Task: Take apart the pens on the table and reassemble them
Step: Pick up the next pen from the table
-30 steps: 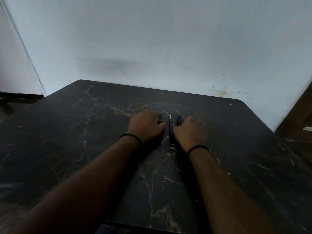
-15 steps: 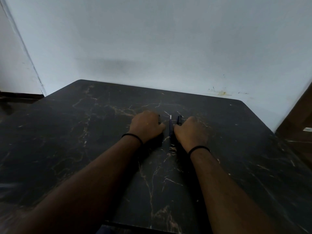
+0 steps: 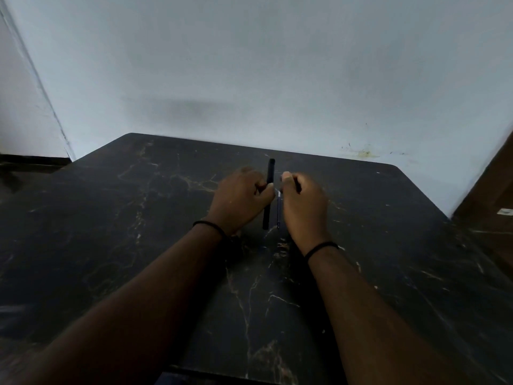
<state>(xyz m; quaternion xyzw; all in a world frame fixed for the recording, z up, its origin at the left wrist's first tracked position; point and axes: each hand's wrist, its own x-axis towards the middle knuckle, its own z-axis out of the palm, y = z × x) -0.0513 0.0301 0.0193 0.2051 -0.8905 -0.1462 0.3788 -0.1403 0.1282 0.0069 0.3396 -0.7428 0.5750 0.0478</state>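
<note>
Left fingers: I see my left hand (image 3: 239,202) curled round a black pen (image 3: 269,190), thumb and forefinger pinching it about mid-length; the pen stands nearly upright, far end above the knuckles, near end just off the table (image 3: 138,245).

Right fingers: my right hand (image 3: 303,207) is curled too, and a dark sliver shows between the fingers near the knuckles, so I take it to be gripping a second pen (image 3: 298,187), though most of it is hidden.

Between the hands: a thin blue pen part with a pale tip (image 3: 278,211) lies on the table, just beside the right hand; I cannot tell whether it is a refill or a slim barrel.

What changed: a second ago both hands rested low on the table over the pens; now both have lifted, and the left one has raised its pen clear.

Meaning for the task: I judge this as pickup done, with the pulling apart about to begin.

Wrists: a black band on each (image 3: 211,227).

Writing: none legible on pens or table; a pale tag (image 3: 505,211) at the right edge is too small to read.

Beyond: a plain wall (image 3: 249,79) with a yellowish smear.
</note>
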